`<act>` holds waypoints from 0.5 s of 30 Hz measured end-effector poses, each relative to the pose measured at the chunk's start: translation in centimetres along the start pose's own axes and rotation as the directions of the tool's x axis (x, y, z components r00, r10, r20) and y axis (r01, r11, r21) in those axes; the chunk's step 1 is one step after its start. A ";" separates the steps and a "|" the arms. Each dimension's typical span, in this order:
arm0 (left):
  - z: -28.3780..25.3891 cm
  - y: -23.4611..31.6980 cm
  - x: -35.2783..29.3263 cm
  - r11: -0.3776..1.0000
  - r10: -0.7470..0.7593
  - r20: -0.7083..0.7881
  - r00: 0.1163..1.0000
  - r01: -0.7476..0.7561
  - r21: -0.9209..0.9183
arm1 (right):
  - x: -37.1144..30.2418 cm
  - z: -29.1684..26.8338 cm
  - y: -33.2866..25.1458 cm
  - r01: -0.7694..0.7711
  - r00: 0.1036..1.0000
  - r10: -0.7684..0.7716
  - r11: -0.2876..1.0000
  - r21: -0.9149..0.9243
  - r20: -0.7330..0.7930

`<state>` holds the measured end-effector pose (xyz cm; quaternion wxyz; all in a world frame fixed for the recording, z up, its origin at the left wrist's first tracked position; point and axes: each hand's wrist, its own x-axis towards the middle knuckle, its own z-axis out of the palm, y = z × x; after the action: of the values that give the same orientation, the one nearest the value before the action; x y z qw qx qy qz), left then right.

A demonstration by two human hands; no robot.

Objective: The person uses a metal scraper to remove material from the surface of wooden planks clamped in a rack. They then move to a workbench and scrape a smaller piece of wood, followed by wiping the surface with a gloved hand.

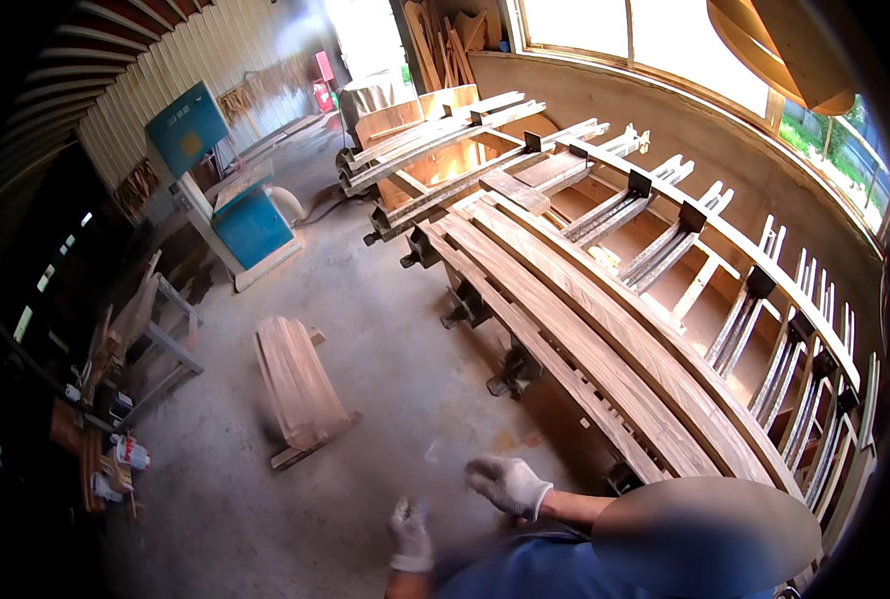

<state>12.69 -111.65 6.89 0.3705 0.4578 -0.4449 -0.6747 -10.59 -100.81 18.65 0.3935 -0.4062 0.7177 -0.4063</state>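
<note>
My left hand (410, 536), in a pale work glove, is low over the concrete floor with its fingers loosely curved and slightly apart. Nothing shows in it. My right hand (508, 484), gloved alike, reaches out to the left of the long rack. Its fingers bend loosely, and I see nothing held. Nearest to that hand are long brown wooden planks (605, 359) lying side by side across a rack of metal bar clamps (655, 240). Ahead on the left, a stack of boards (300, 384) rests on wooden bearers (295, 457) on the floor.
A blue machine (252, 232) stands at the far left. Nearer on that side are a grey-legged sawhorse (170, 324) and a white bucket (132, 452). Clamp screw ends (513, 371) jut from the rack toward the floor. Shorter boards (515, 190) lie at the rack's far part.
</note>
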 end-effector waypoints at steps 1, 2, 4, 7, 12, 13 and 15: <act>0.3 0.1 1.5 0.999 -0.028 0.019 0.999 0.029 -0.034 | 1.8 -0.7 0.2 -0.023 0.996 0.030 0.996 0.084 -0.083; 1.0 1.1 2.3 1.000 -0.002 0.000 1.000 0.002 -0.022 | 3.5 -1.4 0.2 -0.002 0.994 0.012 0.995 0.097 -0.109; 3.0 3.2 3.7 0.999 0.035 -0.014 0.999 -0.035 0.006 | 6.3 -3.1 0.3 0.024 0.984 -0.001 0.992 0.124 -0.179; 2.1 3.3 9.0 0.999 -0.024 0.000 1.000 0.024 0.024 | 9.8 -4.1 0.8 -0.052 0.992 0.069 0.986 0.158 -0.104; 4.1 7.2 18.3 0.996 -0.092 -0.036 0.995 0.093 0.010 | 16.2 -4.0 0.2 -0.111 0.986 0.130 0.980 0.168 -0.108; 4.5 7.7 20.5 0.996 -0.091 -0.041 0.995 0.090 -0.010 | 18.0 -3.5 0.9 -0.092 0.984 0.118 0.977 0.190 -0.131; 3.5 7.5 25.9 0.995 -0.102 -0.001 0.995 0.102 0.004 | 21.6 -3.0 -0.1 -0.091 0.979 0.118 0.983 0.160 -0.168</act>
<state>2.18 -136.74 7.13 0.3349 0.4811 -0.4223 -0.6914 -21.02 -119.57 14.78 0.3789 -0.2990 0.7374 -0.4726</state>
